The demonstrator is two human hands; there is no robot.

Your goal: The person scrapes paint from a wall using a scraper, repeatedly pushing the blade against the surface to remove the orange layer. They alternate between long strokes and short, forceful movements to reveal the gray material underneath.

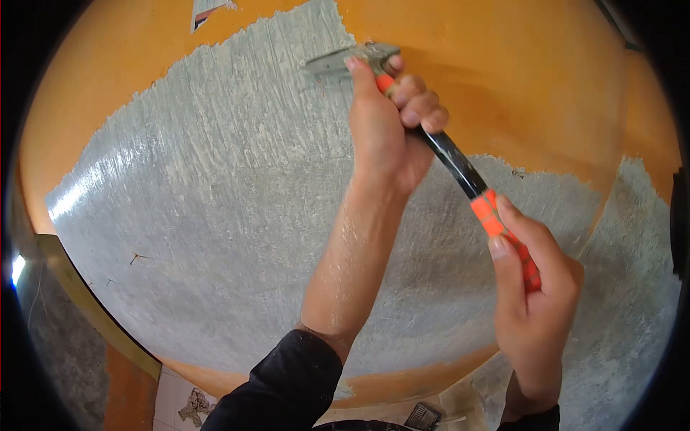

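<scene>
A long-handled scraper (pixel 454 164) with a black shaft and orange grip sections slants from upper left to lower right. Its wide grey head (pixel 352 60) lies against the wall, at the border between orange paint (pixel 503 86) and bare grey, streaked surface (pixel 237 151). Near the head, my left hand (pixel 392 118) is wrapped round the upper handle, thumb along the head. My right hand (pixel 539 280) grips the orange lower end between thumb and fingers. Pale flecks dot my left forearm.
Orange paint also remains in a strip low on the wall (pixel 417 381). A frame edge (pixel 93 302) stands at the lower left. On the floor lie a crumpled item (pixel 194 407) and a dark, slotted object (pixel 422 416). A paper piece (pixel 208 13) clings at the top.
</scene>
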